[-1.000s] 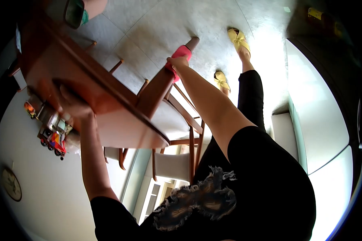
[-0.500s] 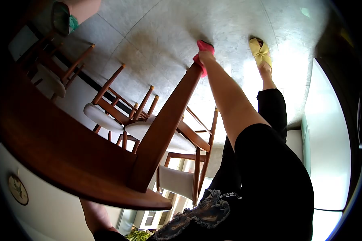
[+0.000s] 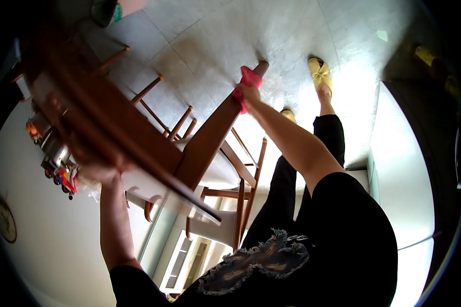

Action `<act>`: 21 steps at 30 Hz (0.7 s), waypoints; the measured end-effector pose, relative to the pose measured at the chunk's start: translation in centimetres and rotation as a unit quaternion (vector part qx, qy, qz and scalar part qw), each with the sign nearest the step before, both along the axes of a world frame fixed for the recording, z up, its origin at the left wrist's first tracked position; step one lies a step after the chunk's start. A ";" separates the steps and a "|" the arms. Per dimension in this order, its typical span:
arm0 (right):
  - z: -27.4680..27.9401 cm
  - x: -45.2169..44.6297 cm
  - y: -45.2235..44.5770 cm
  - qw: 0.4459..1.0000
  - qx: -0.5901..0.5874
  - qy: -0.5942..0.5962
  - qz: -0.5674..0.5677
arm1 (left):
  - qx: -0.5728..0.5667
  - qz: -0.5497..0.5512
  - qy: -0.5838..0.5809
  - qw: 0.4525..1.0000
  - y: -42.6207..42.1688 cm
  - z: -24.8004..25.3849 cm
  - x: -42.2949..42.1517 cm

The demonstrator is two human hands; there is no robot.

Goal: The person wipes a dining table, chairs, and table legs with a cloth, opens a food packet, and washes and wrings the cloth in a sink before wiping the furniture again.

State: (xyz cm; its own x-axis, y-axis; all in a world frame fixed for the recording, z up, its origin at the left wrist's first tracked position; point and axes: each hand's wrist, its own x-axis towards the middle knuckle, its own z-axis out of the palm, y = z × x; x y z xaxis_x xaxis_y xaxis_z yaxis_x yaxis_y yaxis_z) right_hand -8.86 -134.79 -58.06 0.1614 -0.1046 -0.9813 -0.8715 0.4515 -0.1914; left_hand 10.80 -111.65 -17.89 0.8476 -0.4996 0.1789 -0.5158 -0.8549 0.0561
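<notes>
My right hand point(image 3: 249, 95) is closed on a pink cloth point(image 3: 251, 77), which wraps round a brown wooden table leg point(image 3: 209, 137) near its foot end. The bare tip of the leg shows beyond the cloth. At the left, my left hand point(image 3: 98, 162) is by the table point(image 3: 138, 145); motion smears its fingers, so their pose and any contact are unclear. The view is upside down, with the floor at the top.
Wooden chairs with pale seats point(image 3: 217, 171) stand behind the table leg. My feet wear yellow slippers point(image 3: 320, 74). Toys and other items point(image 3: 59, 156) show beyond the table at the left. A round clock point(image 3: 5, 220) hangs on the wall. White cabinets point(image 3: 402, 163) line the right.
Since half a second ago, my right hand and the cloth have shifted away from the leg's tip, which now shows. The table looks tilted differently, and my left hand has come back into view.
</notes>
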 end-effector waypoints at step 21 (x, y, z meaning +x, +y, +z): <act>39.5 4.7 -16.8 0.930 0.355 -0.095 -0.009 | -0.052 0.439 0.004 0.897 -4.9 1.8 0.8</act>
